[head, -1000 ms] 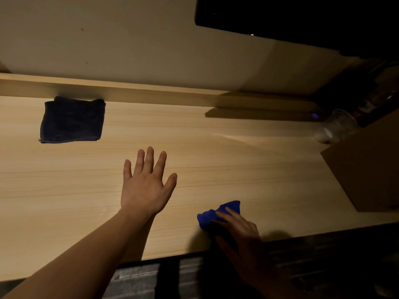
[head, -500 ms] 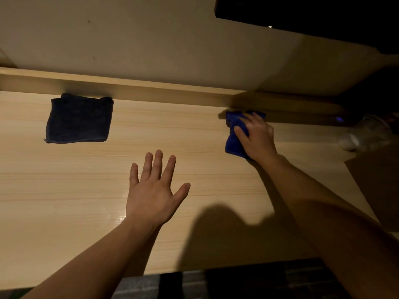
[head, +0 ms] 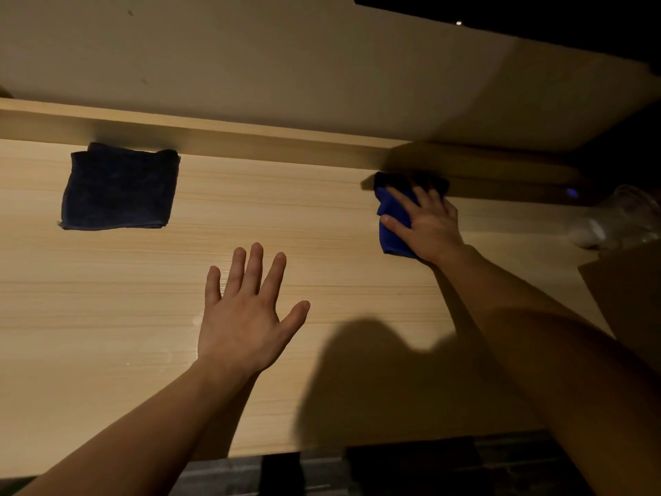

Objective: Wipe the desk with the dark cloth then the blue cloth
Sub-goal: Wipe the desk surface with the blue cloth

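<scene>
right hand pressing the blue cloth down at the far edge of the desk.
our fingers are spread flat over the cloth, more press than pinch. left hand lies open and flat mid-desk, holding nothing. dark cloth sits folded far left against the back ledge, well apart from both hands.

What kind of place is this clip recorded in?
Probably an indoor desk nook, dimly lit: a long wooden desk set against a plain wall, a dark screen-like panel mounted above.
</scene>
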